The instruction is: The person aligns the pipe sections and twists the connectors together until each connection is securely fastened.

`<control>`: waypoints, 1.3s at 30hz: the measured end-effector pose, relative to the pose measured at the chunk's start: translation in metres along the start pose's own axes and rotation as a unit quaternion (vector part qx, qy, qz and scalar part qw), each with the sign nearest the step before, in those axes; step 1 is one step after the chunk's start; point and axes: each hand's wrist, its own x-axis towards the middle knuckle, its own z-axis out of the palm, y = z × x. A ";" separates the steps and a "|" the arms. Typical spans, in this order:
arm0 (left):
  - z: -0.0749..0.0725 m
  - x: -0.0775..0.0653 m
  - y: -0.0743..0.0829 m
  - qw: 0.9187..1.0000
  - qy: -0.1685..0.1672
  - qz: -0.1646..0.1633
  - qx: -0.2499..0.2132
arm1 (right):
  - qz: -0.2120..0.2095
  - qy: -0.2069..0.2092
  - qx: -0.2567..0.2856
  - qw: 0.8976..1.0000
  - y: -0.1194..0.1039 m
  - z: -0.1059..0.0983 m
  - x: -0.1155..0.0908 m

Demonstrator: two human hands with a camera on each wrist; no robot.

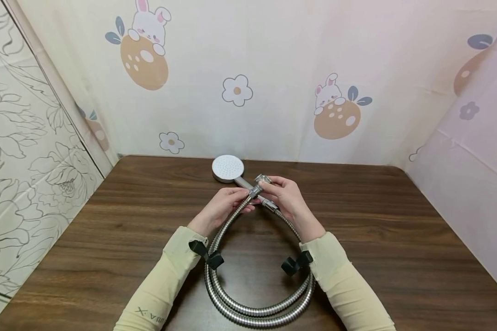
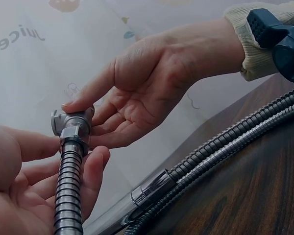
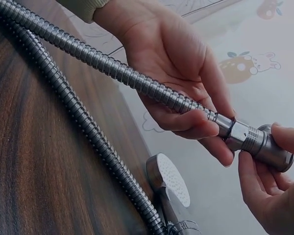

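Observation:
A ribbed metal shower hose (image 1: pixel 258 322) lies looped, one end raised between the two hands. My left hand (image 1: pixel 221 207) pinches that end at its hex nut (image 3: pixel 238 134), with the hose running along its fingers. My right hand (image 1: pixel 287 197) grips a short chrome fitting (image 3: pixel 274 152) between thumb and fingers. In the right wrist view, a band of screw thread shows between nut and fitting, which are in line and joined. Behind the hands, a hand shower (image 1: pixel 228 168) with a white face lies on the table, its handle joined to the hose's other end.
The dark wood table (image 1: pixel 397 257) reaches back to a printed curtain (image 1: pixel 273 55). A panel with flower line drawings (image 1: pixel 20 138) stands at the left. Black camera mounts (image 1: pixel 207 255) sit at both wrists, the left one overlapping the hose in the head view.

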 end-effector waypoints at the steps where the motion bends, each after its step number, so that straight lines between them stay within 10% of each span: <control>1: 0.000 0.000 0.000 1.000 0.002 0.002 0.000 | 0.000 0.001 0.000 1.000 0.000 0.000 0.000; 17: 0.000 0.002 -0.003 0.999 0.008 0.016 0.039 | 0.000 -0.009 0.019 1.000 0.003 -0.003 -0.002; 26: -0.003 0.002 -0.005 0.997 -0.050 -0.013 0.062 | 0.000 0.001 0.010 1.000 0.003 -0.003 -0.003; 39: 0.001 -0.001 0.000 0.999 -0.032 -0.008 0.022 | -0.007 -0.011 -0.002 1.000 0.000 -0.001 -0.001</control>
